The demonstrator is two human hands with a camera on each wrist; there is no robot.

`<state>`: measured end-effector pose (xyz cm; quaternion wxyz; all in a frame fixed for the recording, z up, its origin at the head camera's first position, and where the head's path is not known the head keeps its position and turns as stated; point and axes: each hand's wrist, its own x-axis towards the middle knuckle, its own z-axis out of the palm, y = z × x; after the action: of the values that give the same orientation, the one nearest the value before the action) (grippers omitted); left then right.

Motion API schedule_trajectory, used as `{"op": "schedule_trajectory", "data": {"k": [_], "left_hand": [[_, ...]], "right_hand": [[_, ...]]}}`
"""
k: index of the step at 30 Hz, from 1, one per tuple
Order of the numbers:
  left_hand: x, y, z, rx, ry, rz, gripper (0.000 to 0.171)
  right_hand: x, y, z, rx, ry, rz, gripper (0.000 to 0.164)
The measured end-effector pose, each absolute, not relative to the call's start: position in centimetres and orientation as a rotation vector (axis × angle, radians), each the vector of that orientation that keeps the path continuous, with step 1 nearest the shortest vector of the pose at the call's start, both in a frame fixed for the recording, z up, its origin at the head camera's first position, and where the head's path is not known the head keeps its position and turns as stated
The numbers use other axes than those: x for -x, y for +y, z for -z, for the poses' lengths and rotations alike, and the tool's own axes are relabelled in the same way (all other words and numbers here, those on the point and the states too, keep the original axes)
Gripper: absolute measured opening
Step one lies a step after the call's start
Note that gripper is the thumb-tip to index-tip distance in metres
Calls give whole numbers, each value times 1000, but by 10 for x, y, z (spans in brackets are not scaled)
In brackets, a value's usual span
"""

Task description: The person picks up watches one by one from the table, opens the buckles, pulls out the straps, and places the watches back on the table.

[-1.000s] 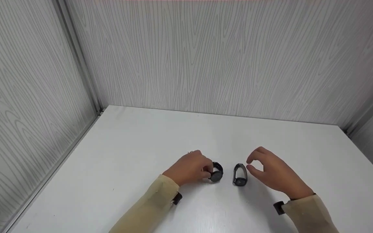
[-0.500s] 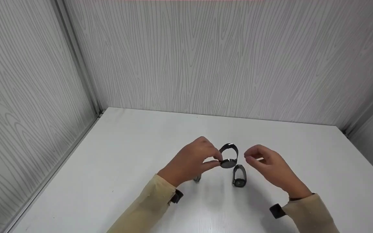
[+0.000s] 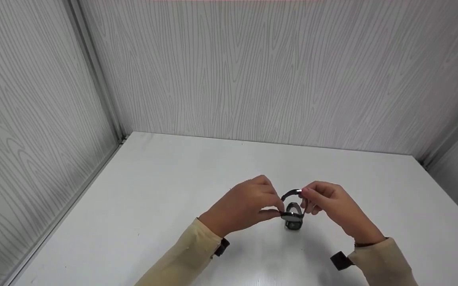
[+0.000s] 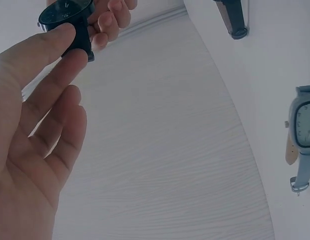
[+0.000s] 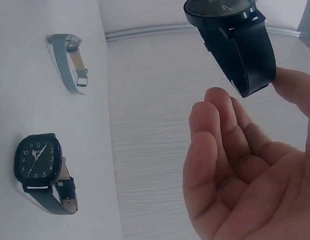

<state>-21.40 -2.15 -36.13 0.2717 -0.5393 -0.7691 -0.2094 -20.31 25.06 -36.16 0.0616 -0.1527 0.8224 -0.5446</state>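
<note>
A black wristwatch with a round dial (image 3: 291, 217) is held up between both hands, its strap forming a loop. My left hand (image 3: 245, 208) pinches the case between thumb and index finger. At the strap's far end, by the shiny clasp, my right hand (image 3: 334, 208) pinches the band; its other fingers are loosely curled, as the right wrist view shows. Below, a black square-dialled watch (image 5: 39, 159) stands on the table, partly covered by the held one in the head view. A pale blue-strapped watch (image 5: 65, 55) also stands there, hidden behind my left hand in the head view.
The white table (image 3: 165, 190) meets a grey wood-grain panel (image 3: 245, 71) at the back. Another such panel (image 3: 26, 119) rises on the left, and one more stands at the right edge.
My left hand has lifted the round black watch off the table and carried it right, over the square one. My right hand has taken hold of its strap.
</note>
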Motion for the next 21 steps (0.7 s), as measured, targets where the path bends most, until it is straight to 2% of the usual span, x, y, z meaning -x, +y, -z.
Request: {"op": "schedule_trajectory", "data": {"k": [8, 13, 21], "left_hand": [[212, -21, 362, 1483, -2086, 558, 7], [214, -22, 362, 1527, -2178, 754, 15], [211, -24, 358, 1199, -2472, 1100, 30]], "right_hand": [[204, 253, 363, 468, 2402, 1693, 30], [204, 255, 363, 503, 2345, 1768, 24], [202, 252, 365, 782, 2261, 1857, 16]]}}
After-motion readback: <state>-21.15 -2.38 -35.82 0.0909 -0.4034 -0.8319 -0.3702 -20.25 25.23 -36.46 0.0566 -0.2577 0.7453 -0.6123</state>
